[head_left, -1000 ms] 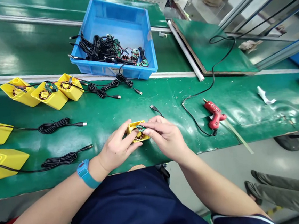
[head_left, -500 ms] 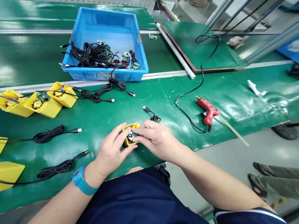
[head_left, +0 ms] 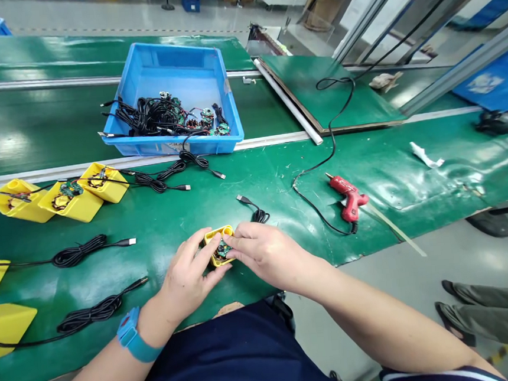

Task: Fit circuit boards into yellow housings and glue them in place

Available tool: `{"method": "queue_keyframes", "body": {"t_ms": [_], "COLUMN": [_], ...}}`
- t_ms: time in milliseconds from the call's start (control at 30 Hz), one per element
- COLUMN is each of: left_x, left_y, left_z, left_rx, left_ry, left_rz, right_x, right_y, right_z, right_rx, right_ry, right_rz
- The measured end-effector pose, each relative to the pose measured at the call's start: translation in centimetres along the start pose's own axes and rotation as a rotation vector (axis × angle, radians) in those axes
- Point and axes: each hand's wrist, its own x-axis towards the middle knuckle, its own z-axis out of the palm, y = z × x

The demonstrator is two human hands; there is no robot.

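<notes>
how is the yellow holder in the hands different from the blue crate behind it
The yellow holder is small and held between the left hand and right hand, while the blue crate is far larger and sits on the green workbench. The yellow holder has one green circuit board in it, while the blue crate holds a tangle of black cables and several boards. Both are open-topped containers.

A plastic crate (head_left: 174, 147) on the bench (head_left: 271, 180) holds cables (head_left: 150, 118) and circuit boards (head_left: 206, 116). A hot glue gun (head_left: 347, 197) lies right of the small plastic tray (head_left: 211, 237), with more trays (head_left: 19, 202) to the left.
</notes>
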Motion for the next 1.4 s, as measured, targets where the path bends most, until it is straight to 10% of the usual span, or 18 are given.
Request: {"method": "queue_keyframes", "body": {"t_ms": [800,1400], "left_x": [-0.2,-0.7], "left_y": [0.5,0.2], "left_z": [0.7,1.4], "left_rx": [0.014,-0.076], "left_ry": [0.04,0.114], "left_rz": [-0.029,-0.078], "right_x": [0.5,0.0], "right_y": [-0.7,-0.5], "right_z": [-0.3,0.2], "right_rx": [0.245,0.234], "right_ry": [0.053,0.077], "right_rz": [0.267,0.165]}}
